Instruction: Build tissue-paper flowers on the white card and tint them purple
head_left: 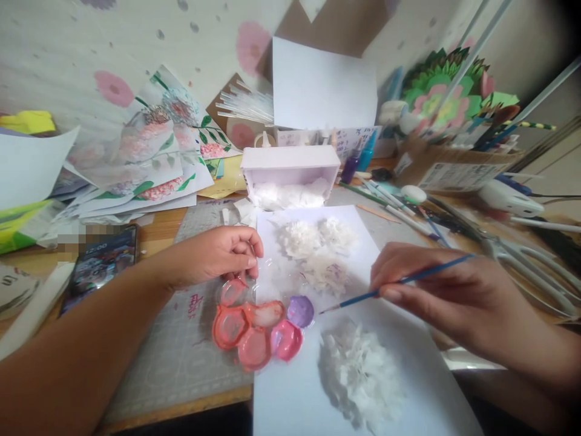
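A: Background and surface?

B: Wall (204,48), pink floral print, rising beyond the palette (251,324). Wooden worktop (157,236), carrying a grey cutting mat (181,363) that is extending left of the palette.

A: The palette itself?

B: One, clear; sitting across the mat and the left part of a white sheet (290,393). Its rounded wells (230,327) are holding coral, pink and purple paint (300,312).

A: Right hand?

B: Right hand (429,297), right of the palette. Its fingers are pinching one blue paintbrush (361,297); the bristles (323,312) are pointing toward the palette, just beside the purple paint.

A: Left hand?

B: Left hand (222,254), at the palette's far left edge. Fingers are curling loosely; whether they are gripping that edge, I cannot tell.

A: White flowers?

B: Three ruffled flowers (297,239), lying beyond the palette and to its right, one showing purple flecks. One larger flower (363,375), lying nearer, right of the palette.

A: Remaining items?

B: White box (290,158), standing beyond the palette, holding white tissue (290,195). Phone (102,263), lying left of the palette. Scissors (492,247), lying well to its right.
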`<state>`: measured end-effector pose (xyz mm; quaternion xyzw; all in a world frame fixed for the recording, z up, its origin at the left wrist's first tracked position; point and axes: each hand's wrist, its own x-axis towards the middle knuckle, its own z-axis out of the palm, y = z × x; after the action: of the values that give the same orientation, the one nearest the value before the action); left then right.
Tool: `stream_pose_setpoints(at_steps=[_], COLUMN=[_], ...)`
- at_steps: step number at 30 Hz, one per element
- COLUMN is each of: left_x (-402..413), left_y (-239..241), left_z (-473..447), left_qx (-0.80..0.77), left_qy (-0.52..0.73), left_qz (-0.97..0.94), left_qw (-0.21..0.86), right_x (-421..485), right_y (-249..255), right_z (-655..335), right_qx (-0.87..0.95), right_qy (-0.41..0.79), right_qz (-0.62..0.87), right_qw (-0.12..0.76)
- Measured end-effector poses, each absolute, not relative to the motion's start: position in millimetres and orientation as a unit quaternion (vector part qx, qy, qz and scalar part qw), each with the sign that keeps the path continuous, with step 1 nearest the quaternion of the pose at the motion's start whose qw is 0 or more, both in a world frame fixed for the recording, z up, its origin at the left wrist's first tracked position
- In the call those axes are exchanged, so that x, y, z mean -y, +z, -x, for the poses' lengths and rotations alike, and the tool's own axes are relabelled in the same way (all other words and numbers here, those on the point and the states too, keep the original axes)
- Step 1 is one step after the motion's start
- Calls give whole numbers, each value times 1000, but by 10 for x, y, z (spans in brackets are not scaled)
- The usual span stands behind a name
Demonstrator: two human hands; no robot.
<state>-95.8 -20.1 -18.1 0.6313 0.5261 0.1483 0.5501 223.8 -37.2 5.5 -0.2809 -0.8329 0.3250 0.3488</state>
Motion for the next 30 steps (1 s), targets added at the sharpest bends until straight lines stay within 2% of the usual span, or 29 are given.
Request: stream_pose_setpoints(at_steps=[6,12,20,30], left_x=[183,180,164,203], left_y=[-201,-216,-221,-161], left_z=[975,1003,1003,964], left_qx=[-531,-539,-545,-547], left_qy=[143,139,135,126], left_qz=[-632,-631,-628,-629], left_qw=[546,540,538,538], right_x=[308,228,218,227], right_y=[169,105,30,51], right_z=[-2447,-2522,-2469,-2463], right_qx=[806,814,815,822], right_qy=[255,250,286,267], right_qz=[353,388,352,355], right_qw=[400,352,360,356])
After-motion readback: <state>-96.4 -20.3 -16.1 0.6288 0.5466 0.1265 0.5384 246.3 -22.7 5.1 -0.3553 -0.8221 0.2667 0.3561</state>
